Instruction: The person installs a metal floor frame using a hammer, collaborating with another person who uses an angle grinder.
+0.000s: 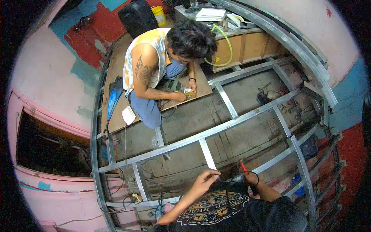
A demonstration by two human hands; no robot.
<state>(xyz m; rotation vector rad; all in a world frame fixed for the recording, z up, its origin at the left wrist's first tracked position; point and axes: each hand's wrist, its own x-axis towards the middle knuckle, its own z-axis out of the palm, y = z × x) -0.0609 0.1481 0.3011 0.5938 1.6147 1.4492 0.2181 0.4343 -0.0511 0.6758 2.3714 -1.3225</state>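
On the near side of the long grey metal middle beam, my right hand is closed round a slim red-handled tool; its working end is too dark to make out. The red part angles up and forward toward the beam, probably to keep it clear of my body. A thin black cord loops over the same hand; gripped or merely draped, I cannot tell.

My left hand, also on the beam's near side, has thumb and fingers drawn together; whether anything thin sits between them, I cannot tell. Both hands are up before my black printed T-shirt, presumably for close work.

Next outward: a flat grey metal crossbar meets the beam from the near side, likely as a brace. Beyond the beam lies a brown plywood sheet, apparently serving as footing: a co-worker in a sleeveless white-and-yellow shirt squats there, fingers on a yellow-and-white item too small to identify. A folded blue-and-black umbrella lies beyond the beam's left end, seemingly set aside.
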